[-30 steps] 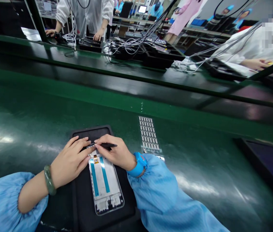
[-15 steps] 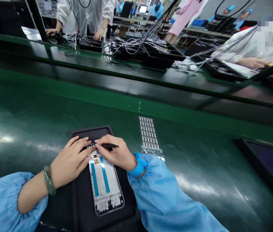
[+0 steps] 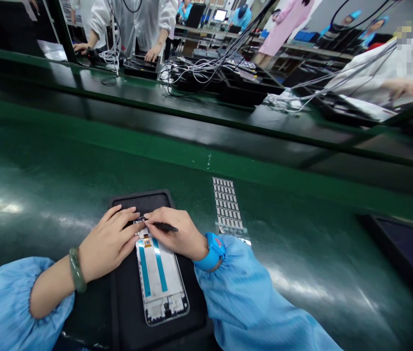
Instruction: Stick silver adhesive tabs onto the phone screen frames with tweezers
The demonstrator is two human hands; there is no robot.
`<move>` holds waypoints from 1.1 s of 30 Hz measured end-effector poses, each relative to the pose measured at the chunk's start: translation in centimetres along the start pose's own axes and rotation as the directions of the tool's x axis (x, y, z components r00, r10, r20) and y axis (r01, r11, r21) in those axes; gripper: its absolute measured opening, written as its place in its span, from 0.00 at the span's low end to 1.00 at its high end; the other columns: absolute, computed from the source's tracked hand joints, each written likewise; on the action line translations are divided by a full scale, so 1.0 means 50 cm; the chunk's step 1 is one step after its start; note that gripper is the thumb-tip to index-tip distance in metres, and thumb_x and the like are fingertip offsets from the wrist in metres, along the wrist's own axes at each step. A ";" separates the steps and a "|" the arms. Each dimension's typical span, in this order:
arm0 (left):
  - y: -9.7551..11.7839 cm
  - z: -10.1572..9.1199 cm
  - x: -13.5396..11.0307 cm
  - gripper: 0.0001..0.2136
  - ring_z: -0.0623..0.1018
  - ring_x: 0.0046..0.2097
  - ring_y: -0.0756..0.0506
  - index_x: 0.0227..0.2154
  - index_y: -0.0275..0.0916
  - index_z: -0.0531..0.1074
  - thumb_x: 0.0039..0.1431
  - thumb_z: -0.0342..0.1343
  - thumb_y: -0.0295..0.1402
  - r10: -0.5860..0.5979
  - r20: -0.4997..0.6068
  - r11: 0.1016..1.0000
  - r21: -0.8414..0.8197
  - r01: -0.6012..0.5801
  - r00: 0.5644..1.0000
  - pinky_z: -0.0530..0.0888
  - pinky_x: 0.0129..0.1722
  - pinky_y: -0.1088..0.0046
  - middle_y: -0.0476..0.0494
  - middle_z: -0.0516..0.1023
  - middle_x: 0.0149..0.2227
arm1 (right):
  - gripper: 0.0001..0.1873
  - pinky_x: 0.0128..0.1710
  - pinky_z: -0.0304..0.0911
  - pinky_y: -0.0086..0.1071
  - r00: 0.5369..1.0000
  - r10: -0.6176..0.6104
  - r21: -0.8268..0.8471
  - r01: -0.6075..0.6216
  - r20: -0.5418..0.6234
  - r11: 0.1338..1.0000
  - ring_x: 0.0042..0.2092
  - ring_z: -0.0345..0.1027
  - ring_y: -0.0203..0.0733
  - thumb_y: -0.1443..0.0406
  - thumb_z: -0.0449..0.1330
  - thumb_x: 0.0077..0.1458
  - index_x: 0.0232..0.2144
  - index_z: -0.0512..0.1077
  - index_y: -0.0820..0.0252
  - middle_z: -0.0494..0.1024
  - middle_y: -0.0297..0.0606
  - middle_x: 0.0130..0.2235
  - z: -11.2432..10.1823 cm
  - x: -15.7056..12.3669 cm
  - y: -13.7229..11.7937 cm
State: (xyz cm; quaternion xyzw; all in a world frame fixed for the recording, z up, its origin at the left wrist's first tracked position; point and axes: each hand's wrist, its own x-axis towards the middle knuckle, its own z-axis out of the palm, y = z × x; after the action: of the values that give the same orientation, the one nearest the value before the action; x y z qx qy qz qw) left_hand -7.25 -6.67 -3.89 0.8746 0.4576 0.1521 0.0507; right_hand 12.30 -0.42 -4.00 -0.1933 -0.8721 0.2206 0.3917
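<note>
A white phone frame (image 3: 162,285) with two blue strips lies in a black tray (image 3: 127,302) on the green bench. My left hand (image 3: 109,241) rests on the frame's top end, fingers flat and pressed down on it. My right hand (image 3: 177,234) is closed round black tweezers (image 3: 164,226), whose tip touches the frame's top edge between my fingertips. Both arms wear blue sleeves; a green bangle is on my left wrist and a blue watch on my right.
A sheet of small grey pads (image 3: 228,204) lies just right of the tray. A dark tray (image 3: 407,248) sits at the far right. Across the conveyor, other people in white coats work among black trays (image 3: 250,90) and white cables (image 3: 199,66).
The tweezers' rear end has dipped slightly toward the frame. Both hands stay in the same place on the frame's top end. The view has shifted a little.
</note>
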 end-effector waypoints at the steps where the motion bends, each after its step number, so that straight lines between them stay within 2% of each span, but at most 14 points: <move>1: 0.000 0.000 0.000 0.14 0.63 0.57 0.42 0.50 0.40 0.66 0.62 0.44 0.30 -0.003 -0.001 1.000 -0.001 0.003 1.000 0.59 0.57 0.54 0.40 0.68 0.51 | 0.06 0.35 0.68 0.31 1.000 -0.014 -0.020 0.014 0.011 1.000 0.36 0.72 0.39 0.73 0.56 0.54 0.36 0.66 0.60 0.77 0.40 0.35 0.000 0.000 -0.001; 5: 0.002 -0.002 0.001 0.15 0.63 0.57 0.42 0.50 0.40 0.65 0.62 0.44 0.30 -0.007 -0.005 1.000 -0.003 0.007 1.000 0.59 0.57 0.54 0.40 0.68 0.51 | 0.06 0.35 0.68 0.31 1.000 -0.021 -0.045 0.022 0.005 0.999 0.36 0.72 0.38 0.72 0.56 0.54 0.36 0.66 0.60 0.77 0.40 0.35 0.001 -0.001 -0.001; 24: 0.000 0.001 -0.001 0.16 0.64 0.56 0.42 0.53 0.40 0.64 0.62 0.44 0.30 -0.010 -0.013 1.000 -0.019 0.009 1.000 0.59 0.57 0.54 0.39 0.68 0.51 | 0.02 0.35 0.68 0.30 0.979 0.185 0.122 -0.173 -0.091 0.977 0.35 0.72 0.38 0.68 0.57 0.54 0.33 0.69 0.58 0.77 0.38 0.34 0.001 0.001 -0.003; 29: -0.001 0.001 -0.001 0.17 0.64 0.56 0.42 0.53 0.41 0.63 0.62 0.44 0.30 -0.014 -0.005 1.000 -0.017 0.014 1.000 0.59 0.57 0.53 0.40 0.68 0.51 | 0.02 0.38 0.68 0.32 0.951 0.264 0.177 -0.236 -0.161 0.956 0.37 0.71 0.39 0.68 0.58 0.54 0.33 0.69 0.58 0.76 0.38 0.34 -0.002 0.003 -0.002; 33: 0.000 0.000 0.000 0.16 0.64 0.57 0.42 0.53 0.41 0.64 0.62 0.44 0.30 -0.019 0.001 0.999 -0.028 0.019 1.000 0.58 0.58 0.54 0.40 0.68 0.51 | 0.05 0.38 0.68 0.32 0.936 0.324 0.200 -0.294 -0.138 0.935 0.38 0.71 0.39 0.68 0.58 0.53 0.35 0.69 0.59 0.76 0.38 0.35 -0.001 0.004 0.003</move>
State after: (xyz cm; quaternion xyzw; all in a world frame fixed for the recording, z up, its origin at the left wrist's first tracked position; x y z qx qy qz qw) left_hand -7.26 -6.69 -3.91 0.8695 0.4636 0.1577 0.0648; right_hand 12.24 -0.19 -3.93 -0.3111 -0.7714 0.3386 0.4400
